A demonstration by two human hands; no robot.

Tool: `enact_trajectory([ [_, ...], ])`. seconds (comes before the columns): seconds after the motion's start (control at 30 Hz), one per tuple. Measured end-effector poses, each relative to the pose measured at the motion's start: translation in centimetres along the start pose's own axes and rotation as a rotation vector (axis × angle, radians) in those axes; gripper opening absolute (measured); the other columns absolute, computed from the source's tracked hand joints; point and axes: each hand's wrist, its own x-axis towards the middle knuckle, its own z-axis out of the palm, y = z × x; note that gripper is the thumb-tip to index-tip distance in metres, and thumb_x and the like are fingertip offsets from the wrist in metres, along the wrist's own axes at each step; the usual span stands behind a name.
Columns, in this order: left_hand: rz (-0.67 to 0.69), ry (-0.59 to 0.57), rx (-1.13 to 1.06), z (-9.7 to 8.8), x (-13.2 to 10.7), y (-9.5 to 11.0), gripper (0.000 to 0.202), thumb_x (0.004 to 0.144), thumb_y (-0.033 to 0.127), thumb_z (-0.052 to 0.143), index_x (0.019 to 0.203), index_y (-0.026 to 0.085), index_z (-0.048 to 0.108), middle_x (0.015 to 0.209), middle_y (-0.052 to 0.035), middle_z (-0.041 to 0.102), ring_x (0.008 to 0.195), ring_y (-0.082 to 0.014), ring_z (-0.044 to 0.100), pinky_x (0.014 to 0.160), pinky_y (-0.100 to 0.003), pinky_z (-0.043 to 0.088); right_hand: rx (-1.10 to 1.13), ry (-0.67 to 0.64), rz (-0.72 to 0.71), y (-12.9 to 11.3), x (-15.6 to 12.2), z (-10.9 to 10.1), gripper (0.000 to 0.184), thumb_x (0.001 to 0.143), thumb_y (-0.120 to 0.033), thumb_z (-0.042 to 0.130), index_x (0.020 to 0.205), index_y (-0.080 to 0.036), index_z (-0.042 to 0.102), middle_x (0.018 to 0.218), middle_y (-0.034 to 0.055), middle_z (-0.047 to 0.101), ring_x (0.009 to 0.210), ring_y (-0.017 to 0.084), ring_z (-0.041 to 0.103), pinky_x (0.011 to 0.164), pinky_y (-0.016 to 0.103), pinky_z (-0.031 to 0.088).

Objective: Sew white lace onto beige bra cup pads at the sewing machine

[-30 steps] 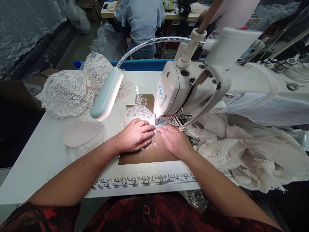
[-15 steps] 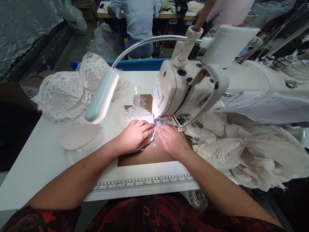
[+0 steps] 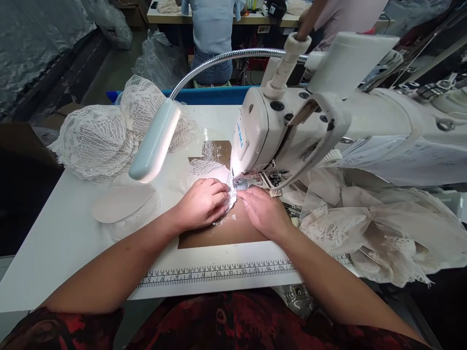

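Note:
A white lace cup (image 3: pixel 207 167) lies under the needle area of a white sewing machine (image 3: pixel 251 131), lit brightly at its edge. My left hand (image 3: pixel 202 204) rests on this cup with bent fingers pressed together, holding it against the brown plate (image 3: pixel 222 236). Just right of the needle, my right hand (image 3: pixel 266 214) is closed in a pinch at the cup's edge, thumb tucked below the index finger. A narrow strip of lace shows between the two hands. Part of the cup is hidden beneath my left fingers.
Several lace cups (image 3: pixel 93 141) are stacked at the back left, near a lamp (image 3: pixel 155 141). A smooth beige cup piece (image 3: pixel 122 203) lies left of my forearm. Sheer lace fabric (image 3: pixel 386 223) is heaped at right. A ruler strip (image 3: pixel 219 274) runs along the front edge.
My left fingers have drawn slightly left, away from the needle, and my right hand has shifted a little right. More of the lace edge shows between them.

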Motion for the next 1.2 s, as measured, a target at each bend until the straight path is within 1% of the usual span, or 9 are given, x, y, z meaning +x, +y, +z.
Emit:
enact_trajectory([
  [0.1,-0.055,0.021,-0.013,0.05,-0.02,0.2,0.024,0.092,0.026,0.046,0.08,0.015,0.063,0.09,-0.0081,0.063,0.084,-0.0191,0.053,0.076,-0.034,0.041,0.022,0.013,-0.018,0.27,-0.18,0.02,0.032,0.088,-0.015,0.041,0.108,-0.02,0.066,0.1,0.0071,0.067,0.084,0.018,0.059,0.073,0.028,0.043],
  [0.17,-0.077,0.032,-0.004,0.19,0.05,0.35,0.028,0.093,0.025,0.044,0.073,0.015,0.061,0.082,-0.0072,0.061,0.078,-0.0184,0.051,0.071,-0.033,0.04,0.036,0.022,-0.026,0.36,-0.24,0.08,0.031,0.089,-0.015,0.041,0.106,-0.02,0.067,0.099,0.007,0.067,0.083,0.018,0.059,0.073,0.028,0.043],
  [0.43,-0.106,0.01,0.104,0.38,0.35,0.76,0.03,0.094,0.023,0.04,0.074,0.013,0.061,0.077,-0.0076,0.059,0.074,-0.0191,0.049,0.068,-0.033,0.038,0.059,0.048,-0.025,0.34,-0.33,0.24,0.031,0.088,-0.015,0.043,0.106,-0.019,0.067,0.101,0.0068,0.067,0.086,0.018,0.06,0.076,0.028,0.045],
  [0.63,-0.055,0.05,0.041,0.42,0.0,0.55,0.027,0.094,0.026,0.044,0.087,0.02,0.069,0.081,-0.0049,0.063,0.077,-0.0184,0.053,0.069,-0.032,0.038,0.065,0.046,-0.019,0.21,-0.3,0.14,0.03,0.088,-0.015,0.043,0.104,-0.018,0.068,0.098,0.0069,0.068,0.086,0.018,0.061,0.075,0.028,0.045],
  [0.8,-0.005,0.064,0.116,0.49,-0.24,0.44,0.023,0.093,0.027,0.048,0.092,0.022,0.071,0.081,-0.0037,0.064,0.074,-0.0182,0.053,0.067,-0.031,0.037,0.068,0.038,-0.007,0.15,-0.28,-0.01,0.03,0.089,-0.015,0.042,0.103,-0.018,0.068,0.098,0.0069,0.068,0.086,0.018,0.061,0.074,0.028,0.045],
  [0.87,0.034,0.037,0.151,0.38,-0.27,0.42,0.023,0.094,0.027,0.048,0.095,0.021,0.07,0.087,-0.004,0.066,0.077,-0.0183,0.053,0.067,-0.032,0.038,0.078,0.04,-0.009,0.14,-0.29,-0.07,0.029,0.088,-0.015,0.043,0.104,-0.018,0.068,0.098,0.0067,0.068,0.088,0.018,0.061,0.075,0.028,0.046],
  [0.97,0.117,-0.016,0.206,0.24,-0.31,0.31,0.025,0.096,0.026,0.044,0.1,0.02,0.068,0.112,-0.0046,0.065,0.085,-0.0189,0.054,0.071,-0.033,0.039,0.099,0.076,-0.02,0.09,-0.31,-0.08,0.03,0.089,-0.015,0.042,0.108,-0.017,0.066,0.101,0.0064,0.068,0.09,0.018,0.061,0.077,0.028,0.046],
  [1.03,0.169,-0.042,0.231,0.24,-0.37,0.2,0.027,0.097,0.024,0.041,0.102,0.019,0.067,0.122,-0.0046,0.062,0.09,-0.0193,0.054,0.074,-0.033,0.039,0.102,0.097,-0.043,0.04,-0.28,-0.01,0.031,0.089,-0.015,0.042,0.111,-0.017,0.065,0.104,0.0063,0.068,0.09,0.018,0.061,0.078,0.028,0.046],
  [1.2,0.185,-0.047,0.304,0.49,-0.6,0.37,0.025,0.096,0.023,0.043,0.108,0.016,0.064,0.116,-0.0059,0.065,0.09,-0.02,0.055,0.074,-0.034,0.042,-0.017,0.073,-0.145,-0.13,-0.13,0.27,0.033,0.086,-0.012,0.044,0.108,-0.017,0.068,0.095,0.0068,0.067,0.082,0.018,0.06,0.072,0.028,0.045],
])
